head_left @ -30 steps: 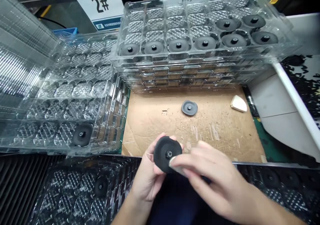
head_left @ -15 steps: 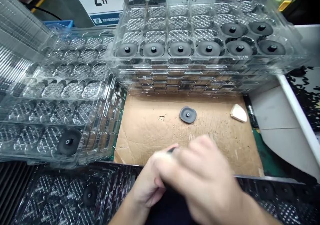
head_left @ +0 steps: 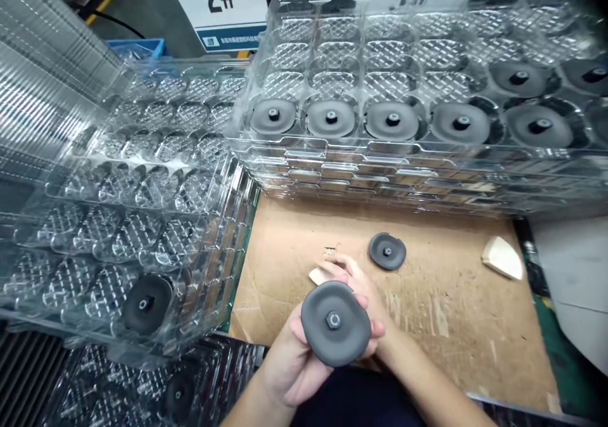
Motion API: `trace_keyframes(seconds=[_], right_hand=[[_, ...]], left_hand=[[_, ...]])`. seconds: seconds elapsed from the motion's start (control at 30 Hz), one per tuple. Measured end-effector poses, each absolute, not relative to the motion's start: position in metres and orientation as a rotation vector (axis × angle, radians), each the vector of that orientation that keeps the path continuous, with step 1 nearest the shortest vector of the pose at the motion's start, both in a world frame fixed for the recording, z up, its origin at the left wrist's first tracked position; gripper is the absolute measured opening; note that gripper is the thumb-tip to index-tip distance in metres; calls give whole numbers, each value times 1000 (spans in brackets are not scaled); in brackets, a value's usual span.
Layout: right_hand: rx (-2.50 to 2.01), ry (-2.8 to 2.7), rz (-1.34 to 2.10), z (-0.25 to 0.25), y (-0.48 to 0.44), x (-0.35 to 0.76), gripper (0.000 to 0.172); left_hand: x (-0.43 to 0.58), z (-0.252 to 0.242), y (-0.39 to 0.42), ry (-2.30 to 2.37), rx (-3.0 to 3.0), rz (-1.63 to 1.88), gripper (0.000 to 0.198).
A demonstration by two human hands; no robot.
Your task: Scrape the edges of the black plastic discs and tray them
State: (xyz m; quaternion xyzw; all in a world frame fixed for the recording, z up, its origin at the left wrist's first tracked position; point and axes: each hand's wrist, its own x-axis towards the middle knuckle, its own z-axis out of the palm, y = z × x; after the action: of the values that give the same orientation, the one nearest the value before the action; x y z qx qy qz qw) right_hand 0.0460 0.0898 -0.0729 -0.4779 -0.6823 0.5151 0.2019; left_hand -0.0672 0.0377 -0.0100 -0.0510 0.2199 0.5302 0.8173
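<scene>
As the left hand [head_left: 285,370] cradles a dark disc [head_left: 335,324] on spread fingers, the right hand [head_left: 365,294] pinches a white wedge [head_left: 317,276] — fingers pressed together.

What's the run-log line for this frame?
left hand: holds dark grey disc | right hand: pale pad at fingers | cardboard: second disc

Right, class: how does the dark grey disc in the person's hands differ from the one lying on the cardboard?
The disc in the hands is raised off the work surface and tilted toward the camera, cradled by the left hand; the disc on the cardboard lies flat and untouched. The held disc looks larger, but it is nearer the camera. Both are round and dark grey, with a central hub.
</scene>
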Motion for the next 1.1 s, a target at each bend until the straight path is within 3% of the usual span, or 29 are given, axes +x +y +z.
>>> trace_keyframes(seconds=[0.23,0.4,0.5,0.57,0.73,0.93,1.03,1.1], right_hand=[[-1474,-1580,1409,-49,79,71,14],[-1572,-1471,1330,-36,71,96,25],[-1547,-1483,1299,-30,62,109,31],[-1517,-1494,1270,-26,54,117,33],[-1326,-1515,1194,-4,33,129,8],[-1014,-1476,1674,18,14,125,8],[-1052,-1058,1935,9,9,123,21],[-1053,-825,2019,-1,6,123,37]], left_hand=[[-76,-15,44,529,307,1220,45],[-73,-20,41,1101,1403,1306,98],[-71,-16,36,1205,1733,1263,106],[-69,-12,30,1240,1840,1244,106],[-64,-2,8,1274,1860,1236,103],[-54,3,-20,1304,1810,1210,96],[-54,3,-30,1324,1784,1074,89],[-55,4,-34,1340,1757,982,69]])
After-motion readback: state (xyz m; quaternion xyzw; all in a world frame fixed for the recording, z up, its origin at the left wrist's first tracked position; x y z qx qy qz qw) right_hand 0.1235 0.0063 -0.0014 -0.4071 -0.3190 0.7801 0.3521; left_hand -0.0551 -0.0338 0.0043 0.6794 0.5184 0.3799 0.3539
